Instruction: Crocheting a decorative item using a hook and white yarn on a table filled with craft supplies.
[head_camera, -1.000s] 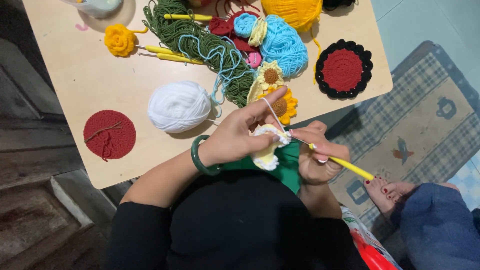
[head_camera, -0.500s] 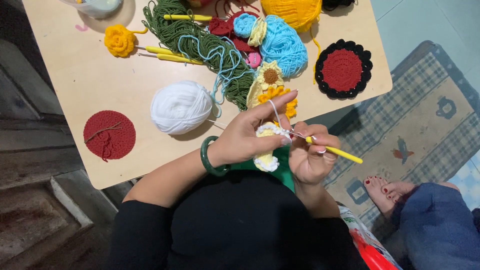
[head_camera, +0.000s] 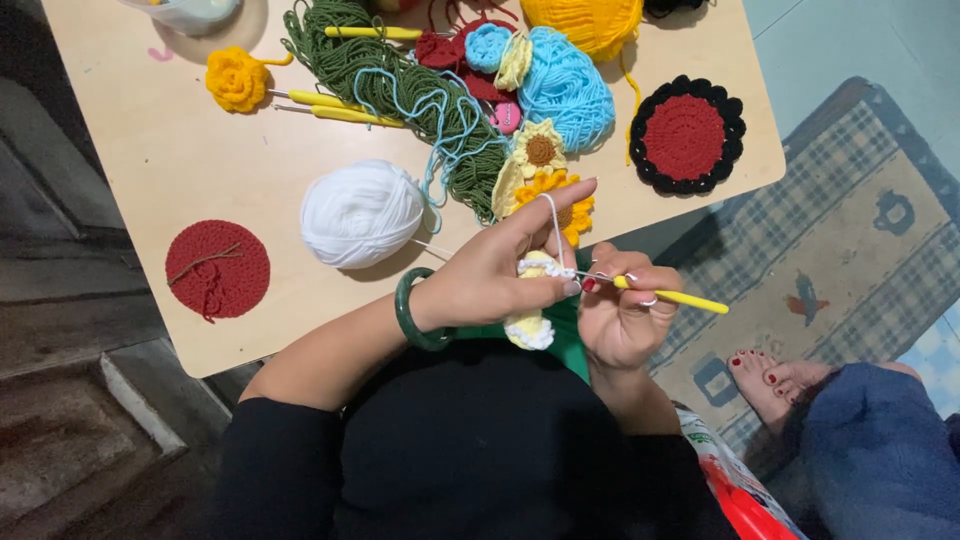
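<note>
Crochet work (head_camera: 533, 318) — a small pale yellow and white piece — is sitting pinched between the thumb and fingers of the left hand (head_camera: 495, 275), just in front of the near edge of the table (head_camera: 140, 160). A white strand (head_camera: 551, 225) is running up from the piece and over the raised left forefinger. The left wrist is wearing a dark green bangle (head_camera: 412, 312). The right hand (head_camera: 622, 315) is closing around a yellow-handled crochet hook (head_camera: 670, 296), its fingers pressed together on the handle, and the metal tip is pointing left into the piece; the handle is sticking out to the right.

On the table, a white yarn ball (head_camera: 362, 213) is lying just left of the hands, with a flat red crochet round (head_camera: 217, 269) further left, near the table's near edge. Farther back a tangle of green yarn (head_camera: 400, 90) is spreading across the middle, a light blue yarn ball (head_camera: 565, 88) sitting to its right. Sunflower pieces (head_camera: 545, 175) are lying just beyond the left fingertips — and a red round with a black scalloped edge (head_camera: 688, 136) is resting at the right side of the table. A yellow crochet rose (head_camera: 236, 79) is lying at the far left. Another person's bare foot (head_camera: 775, 385) is resting on the patterned rug (head_camera: 850, 260) to the right.
</note>
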